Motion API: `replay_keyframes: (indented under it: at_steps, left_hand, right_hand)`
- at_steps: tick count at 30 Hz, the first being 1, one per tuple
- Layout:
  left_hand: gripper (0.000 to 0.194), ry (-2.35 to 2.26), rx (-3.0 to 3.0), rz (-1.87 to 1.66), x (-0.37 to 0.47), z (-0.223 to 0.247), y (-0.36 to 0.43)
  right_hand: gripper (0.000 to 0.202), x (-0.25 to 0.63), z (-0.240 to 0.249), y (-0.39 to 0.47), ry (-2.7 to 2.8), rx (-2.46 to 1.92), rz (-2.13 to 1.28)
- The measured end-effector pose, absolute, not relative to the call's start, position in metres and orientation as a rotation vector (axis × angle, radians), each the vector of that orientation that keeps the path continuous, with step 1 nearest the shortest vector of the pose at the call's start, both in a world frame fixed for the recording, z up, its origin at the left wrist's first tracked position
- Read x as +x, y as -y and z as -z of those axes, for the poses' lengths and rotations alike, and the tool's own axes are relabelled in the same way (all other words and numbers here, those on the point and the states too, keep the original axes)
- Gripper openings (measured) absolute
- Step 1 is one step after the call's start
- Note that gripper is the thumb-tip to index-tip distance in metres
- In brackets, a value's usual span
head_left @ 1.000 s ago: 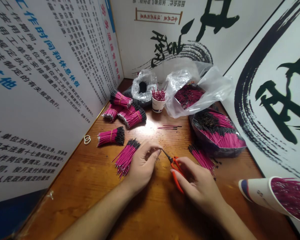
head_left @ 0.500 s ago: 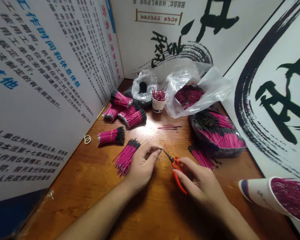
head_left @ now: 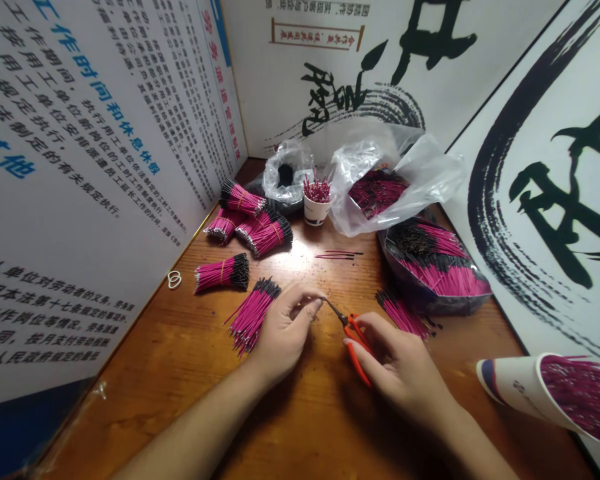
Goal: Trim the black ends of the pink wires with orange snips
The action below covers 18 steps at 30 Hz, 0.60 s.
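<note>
My left hand [head_left: 286, 327] is closed in a pinch, thumb against forefinger, on a thin wire that the fingers mostly hide. In my right hand [head_left: 403, 360] is a pair of scissors [head_left: 356, 343] with orange handles and slim dark blades. The blade tips meet the left fingertips; whether the blades are parted is too small to tell. Just left of my left hand lies a loose pile of magenta wires [head_left: 254, 319] with black ends. A smaller pile of the same wires [head_left: 404, 315] rests beyond my right hand.
Banded wire bundles [head_left: 223, 273] lie at the left. A paper cup of wires [head_left: 316, 212] stands at the back, beside clear plastic bags [head_left: 415, 200]. An open bag of wires [head_left: 430, 267] sits at right, and another cup [head_left: 515, 383] lies tilted near the edge. Printed panels enclose the table.
The right hand and the scissor handles have shifted very slightly to the left, the handles looking a little closer together. The left hand keeps its pinch in the same place.
</note>
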<state>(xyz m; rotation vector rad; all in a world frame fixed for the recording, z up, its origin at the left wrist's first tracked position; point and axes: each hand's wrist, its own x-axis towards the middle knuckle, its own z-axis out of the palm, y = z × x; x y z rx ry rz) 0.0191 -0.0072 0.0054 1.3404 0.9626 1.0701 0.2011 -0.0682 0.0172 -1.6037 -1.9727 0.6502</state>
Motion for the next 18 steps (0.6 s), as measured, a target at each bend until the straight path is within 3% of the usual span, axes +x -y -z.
replay_keyframes:
  at_steps: [18]
  left_hand:
    - [0.010,-0.947,1.292,-1.030,0.0195,-0.0067,0.0067]
  right_hand:
    - [0.018,0.2020,-0.0213,0.0696,1.987,-1.597,-0.691]
